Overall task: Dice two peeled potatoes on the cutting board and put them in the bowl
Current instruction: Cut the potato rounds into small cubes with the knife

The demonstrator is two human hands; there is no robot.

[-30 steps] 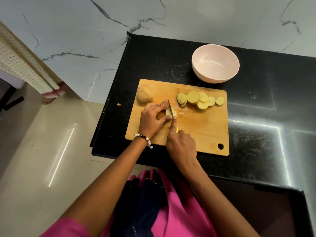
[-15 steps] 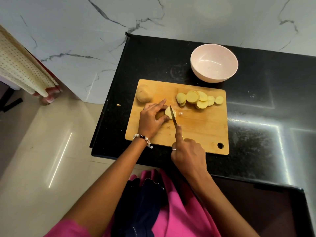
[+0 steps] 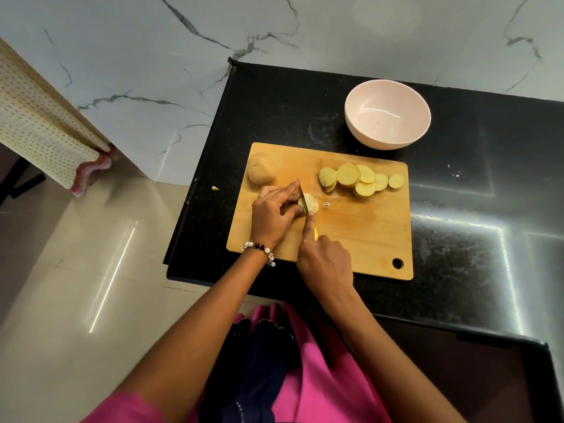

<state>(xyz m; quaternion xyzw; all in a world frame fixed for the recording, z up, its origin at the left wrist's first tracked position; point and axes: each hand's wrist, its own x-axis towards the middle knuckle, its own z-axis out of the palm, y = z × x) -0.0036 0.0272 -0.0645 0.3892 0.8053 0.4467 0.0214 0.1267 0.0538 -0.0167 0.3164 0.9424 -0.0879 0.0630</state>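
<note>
Since half a second ago, the right hand has brought its gripped knife down into the potato stub, pinched by the left hand mid-cutting board, blade running away from her.

A black stone counter carries everything. It is shiny, with white light lines on its right part. A wooden cutting board lies flat on it, near the front edge. The board has a small round hole at its 4 o'clock corner. A pale pink bowl stands on the counter at 12 o'clock from the board, just beside the board's far edge. A tiny yellow scrap lies on the counter at 9 o'clock from the board, close to the counter's left edge. A few small white specks sit on the counter at 3 o'clock from the board.
</note>
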